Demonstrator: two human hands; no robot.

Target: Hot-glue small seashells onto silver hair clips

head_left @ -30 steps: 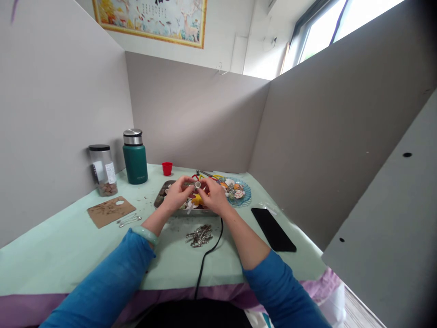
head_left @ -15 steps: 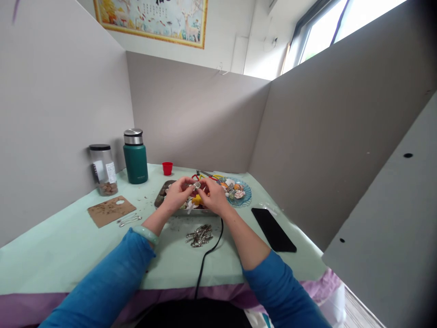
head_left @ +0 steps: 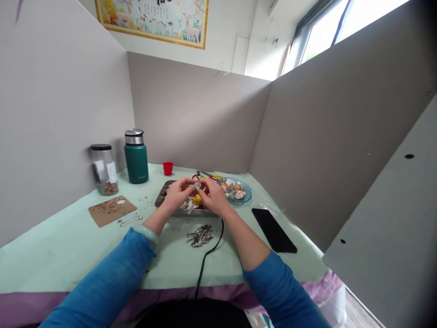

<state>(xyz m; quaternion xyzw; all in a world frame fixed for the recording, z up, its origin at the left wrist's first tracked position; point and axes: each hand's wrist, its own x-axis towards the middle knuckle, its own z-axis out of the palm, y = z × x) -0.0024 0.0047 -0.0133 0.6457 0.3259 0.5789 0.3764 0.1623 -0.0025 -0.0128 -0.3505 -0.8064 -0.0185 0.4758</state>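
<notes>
My left hand (head_left: 177, 195) and my right hand (head_left: 215, 196) meet above a metal tray (head_left: 160, 198). Both pinch a small silvery piece (head_left: 197, 185) between their fingertips. I cannot make out what the piece is. A yellow object (head_left: 197, 199) lies in the tray just below my fingers. A pile of small metal clips (head_left: 200, 235) lies on the green table cover (head_left: 68, 246) in front of the tray, between my forearms. A black cable (head_left: 208, 255) runs from under my right hand toward me.
A blue glass dish (head_left: 246, 195) of shells stands right of the tray, a black phone (head_left: 273, 229) nearer me. At left are a green flask (head_left: 136, 156), a clear jar (head_left: 104, 169), a red cup (head_left: 167, 168), a brown card (head_left: 111, 210) and pins (head_left: 129, 220). Grey partitions enclose the table.
</notes>
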